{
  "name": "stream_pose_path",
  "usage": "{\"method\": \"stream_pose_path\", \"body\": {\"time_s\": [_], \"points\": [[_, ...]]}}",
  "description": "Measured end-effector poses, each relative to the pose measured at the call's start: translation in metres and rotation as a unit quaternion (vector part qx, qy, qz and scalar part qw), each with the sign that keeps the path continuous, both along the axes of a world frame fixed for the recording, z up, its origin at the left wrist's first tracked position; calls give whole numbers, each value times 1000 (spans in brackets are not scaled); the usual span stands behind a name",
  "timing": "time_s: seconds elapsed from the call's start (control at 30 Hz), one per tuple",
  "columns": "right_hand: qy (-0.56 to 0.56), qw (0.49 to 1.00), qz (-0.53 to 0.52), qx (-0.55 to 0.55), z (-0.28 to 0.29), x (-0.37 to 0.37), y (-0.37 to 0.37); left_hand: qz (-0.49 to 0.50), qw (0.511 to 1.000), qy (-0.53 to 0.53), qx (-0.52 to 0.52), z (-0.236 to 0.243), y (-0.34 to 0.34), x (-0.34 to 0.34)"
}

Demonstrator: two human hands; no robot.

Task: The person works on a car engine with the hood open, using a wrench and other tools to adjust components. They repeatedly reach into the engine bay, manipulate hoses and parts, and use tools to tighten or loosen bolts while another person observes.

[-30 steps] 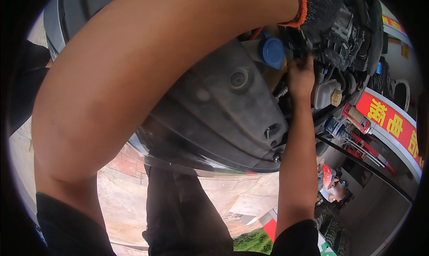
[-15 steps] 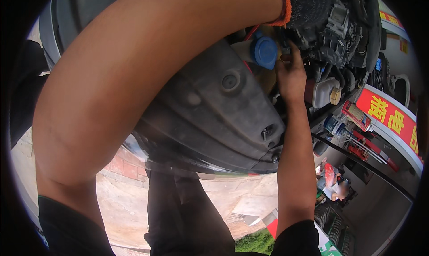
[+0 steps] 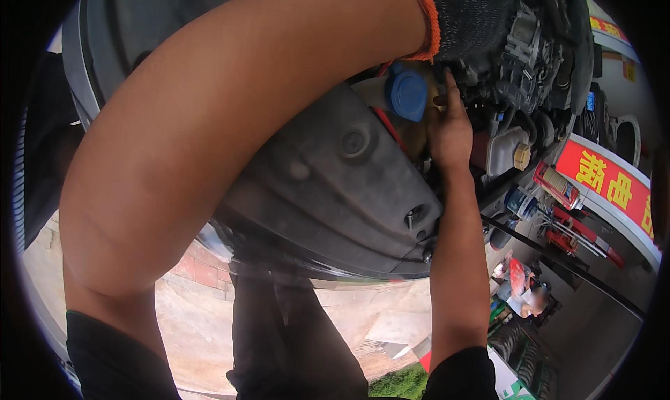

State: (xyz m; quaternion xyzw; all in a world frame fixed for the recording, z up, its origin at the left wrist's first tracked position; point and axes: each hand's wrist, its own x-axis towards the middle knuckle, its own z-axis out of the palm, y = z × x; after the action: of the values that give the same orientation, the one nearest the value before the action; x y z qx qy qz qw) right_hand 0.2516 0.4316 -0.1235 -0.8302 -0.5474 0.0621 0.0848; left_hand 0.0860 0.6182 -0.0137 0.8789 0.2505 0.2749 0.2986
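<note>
My left hand (image 3: 466, 20) wears a dark knitted glove with an orange cuff and reaches over black engine parts (image 3: 527, 58); its fingers are hidden. My bare right hand (image 3: 450, 124) is open, index finger stretched up among dark parts right of a blue reservoir cap (image 3: 408, 93), the other fingers bent and partly hidden; I cannot tell what its fingertips touch. Below the cap lies a large black plastic cover (image 3: 328, 198) with round recesses. Right of my right hand is a translucent tank (image 3: 502, 152) with a tan cap.
A car's front edge curves below the cover, over pale paving (image 3: 192, 323). At right are a red sign (image 3: 600, 177), spray cans (image 3: 555, 184), a dark bar, stacked tyres (image 3: 523, 351) and a seated person (image 3: 523, 295). Dark clothing or limbs show at far left (image 3: 49, 156).
My gloved left hand has shifted left in the picture. My right hand has moved left, its index finger now straighter and farther from the other fingers. The whole view has shifted slightly.
</note>
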Motion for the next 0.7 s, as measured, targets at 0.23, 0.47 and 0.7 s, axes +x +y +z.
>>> {"method": "stream_pose_path", "body": {"time_s": [0.23, 0.47, 0.7], "points": [[-25, 997, 8, -74, 5, -8, 26, 3, 1000, -1, 11, -1, -2, -10], [-41, 992, -39, -114, 3, -5, 53, 1, 1000, -1, 19, 0, -2, -15], [-67, 983, -80, -150, 4, -1, 53, 4, 1000, 2, 24, 0, -2, -18]]}}
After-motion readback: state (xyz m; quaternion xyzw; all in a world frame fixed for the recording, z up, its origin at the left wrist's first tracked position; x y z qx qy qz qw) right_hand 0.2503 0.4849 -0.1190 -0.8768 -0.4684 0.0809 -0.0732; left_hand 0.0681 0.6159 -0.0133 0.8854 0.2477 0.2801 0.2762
